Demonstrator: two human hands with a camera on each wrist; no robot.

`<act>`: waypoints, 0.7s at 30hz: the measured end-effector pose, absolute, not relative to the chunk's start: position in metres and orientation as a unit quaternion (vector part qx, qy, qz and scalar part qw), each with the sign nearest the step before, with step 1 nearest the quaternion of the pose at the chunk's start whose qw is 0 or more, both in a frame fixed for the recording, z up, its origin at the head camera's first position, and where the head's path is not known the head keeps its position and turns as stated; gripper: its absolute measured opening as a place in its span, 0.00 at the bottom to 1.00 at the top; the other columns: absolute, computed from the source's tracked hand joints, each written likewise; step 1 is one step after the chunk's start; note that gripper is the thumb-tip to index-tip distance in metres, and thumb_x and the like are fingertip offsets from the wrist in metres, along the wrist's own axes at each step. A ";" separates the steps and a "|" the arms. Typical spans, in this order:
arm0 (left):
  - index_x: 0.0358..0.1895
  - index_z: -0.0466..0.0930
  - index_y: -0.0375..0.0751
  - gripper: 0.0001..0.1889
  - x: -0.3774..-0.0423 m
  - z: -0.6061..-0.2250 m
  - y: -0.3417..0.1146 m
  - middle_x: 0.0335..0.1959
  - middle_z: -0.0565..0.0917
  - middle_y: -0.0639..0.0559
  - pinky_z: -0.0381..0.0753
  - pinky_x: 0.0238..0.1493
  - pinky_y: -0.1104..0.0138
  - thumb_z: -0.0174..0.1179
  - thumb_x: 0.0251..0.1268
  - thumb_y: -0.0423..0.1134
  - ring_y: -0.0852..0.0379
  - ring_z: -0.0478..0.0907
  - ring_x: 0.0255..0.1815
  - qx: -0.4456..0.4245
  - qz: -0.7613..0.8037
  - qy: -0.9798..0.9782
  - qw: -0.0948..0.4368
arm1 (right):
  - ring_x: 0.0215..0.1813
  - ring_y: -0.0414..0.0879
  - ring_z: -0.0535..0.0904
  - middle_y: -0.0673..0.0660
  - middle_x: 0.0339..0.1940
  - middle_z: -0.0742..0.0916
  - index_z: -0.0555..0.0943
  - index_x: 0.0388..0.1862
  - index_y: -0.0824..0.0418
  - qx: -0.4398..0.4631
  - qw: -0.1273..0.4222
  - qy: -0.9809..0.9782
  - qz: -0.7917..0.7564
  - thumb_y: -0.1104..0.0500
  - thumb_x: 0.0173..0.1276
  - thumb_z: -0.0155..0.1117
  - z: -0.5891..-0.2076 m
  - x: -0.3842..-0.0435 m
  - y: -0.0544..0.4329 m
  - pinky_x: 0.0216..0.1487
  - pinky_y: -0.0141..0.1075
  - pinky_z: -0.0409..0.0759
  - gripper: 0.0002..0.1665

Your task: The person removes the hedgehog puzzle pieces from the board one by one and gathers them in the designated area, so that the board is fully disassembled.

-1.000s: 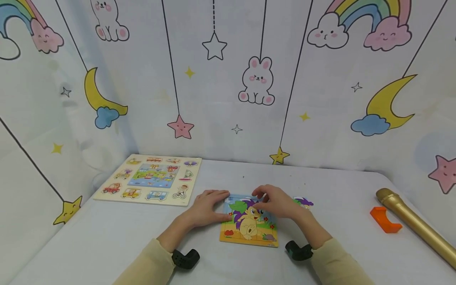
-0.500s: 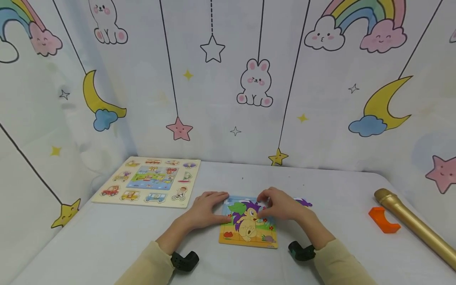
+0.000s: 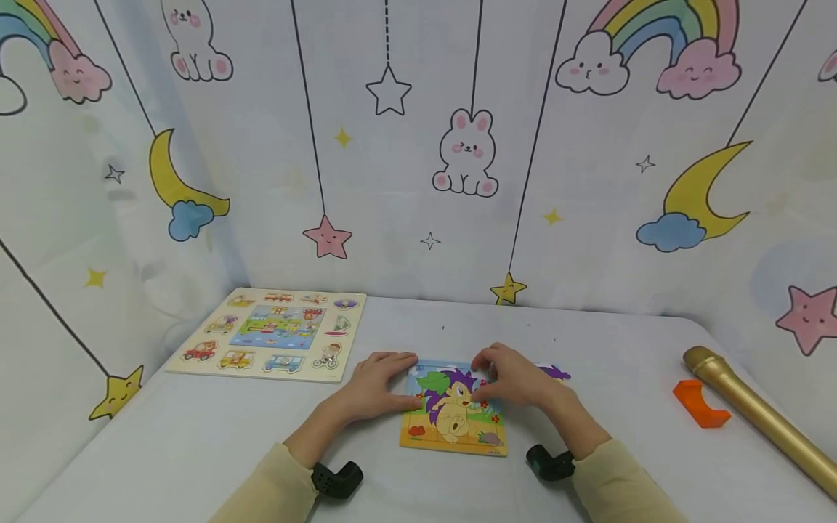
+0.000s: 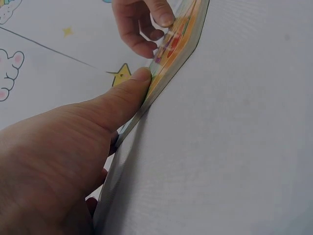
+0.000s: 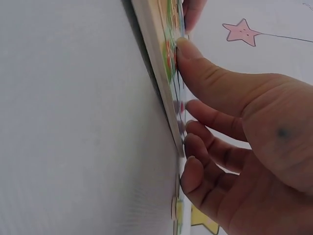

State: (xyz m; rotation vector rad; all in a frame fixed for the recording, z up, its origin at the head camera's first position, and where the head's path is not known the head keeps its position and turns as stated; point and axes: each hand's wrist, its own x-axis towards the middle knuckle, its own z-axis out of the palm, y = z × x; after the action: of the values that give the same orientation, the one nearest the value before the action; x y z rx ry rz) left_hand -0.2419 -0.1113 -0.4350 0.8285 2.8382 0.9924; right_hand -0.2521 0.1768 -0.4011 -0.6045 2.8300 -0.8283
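Note:
A hedgehog jigsaw puzzle point(image 3: 451, 418) lies flat on the table in front of me, its picture mostly filled in. My left hand point(image 3: 381, 385) rests on its left side, fingers fairly straight, the thumb touching the border. In the left wrist view the thumb point(image 4: 129, 88) presses the board's edge. Over the puzzle's upper right my right hand point(image 3: 513, 374) bends its fingers, seeming to pinch a puzzle piece mostly covered by the hand. The right wrist view has the thumb point(image 5: 200, 61) on the picture and the fingertips close to the surface. A loose purple piece point(image 3: 554, 371) lies behind the right hand.
A larger vehicle puzzle board point(image 3: 275, 330) lies at the back left. An orange curved block point(image 3: 701, 404) and a gold microphone point(image 3: 752, 407) lie at the right. A patterned cloth point(image 3: 405, 167) hangs behind the table.
My right hand has shifted slightly downward over the puzzle's upper right, its thumb and fingers settling on the surface. The left hand stays at the puzzle's left side. The head view drifts slightly.

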 end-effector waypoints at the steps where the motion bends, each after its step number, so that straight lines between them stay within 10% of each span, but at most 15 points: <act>1: 0.73 0.71 0.42 0.42 -0.242 -0.435 -0.111 0.73 0.71 0.48 0.55 0.69 0.40 0.71 0.58 0.58 0.40 0.59 0.74 0.267 0.319 0.909 0.010 | 0.45 0.46 0.73 0.50 0.43 0.78 0.83 0.48 0.58 -0.198 0.065 0.938 -0.275 0.53 0.56 0.82 -0.401 -0.252 0.176 0.51 0.40 0.80 0.24; 21: 0.73 0.70 0.42 0.42 -0.243 -0.437 -0.111 0.73 0.70 0.48 0.55 0.70 0.40 0.71 0.58 0.58 0.40 0.59 0.74 0.269 0.314 0.910 0.012 | 0.51 0.50 0.74 0.52 0.47 0.80 0.77 0.51 0.56 -0.205 0.056 0.936 -0.279 0.56 0.56 0.82 -0.402 -0.251 0.174 0.57 0.49 0.79 0.27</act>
State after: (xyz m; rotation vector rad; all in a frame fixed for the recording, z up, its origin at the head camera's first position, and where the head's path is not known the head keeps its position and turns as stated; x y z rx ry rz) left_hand -0.2433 -0.1115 -0.4366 0.8387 2.8390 0.9804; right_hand -0.2506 0.1738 -0.4019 -0.6226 2.8421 -0.8469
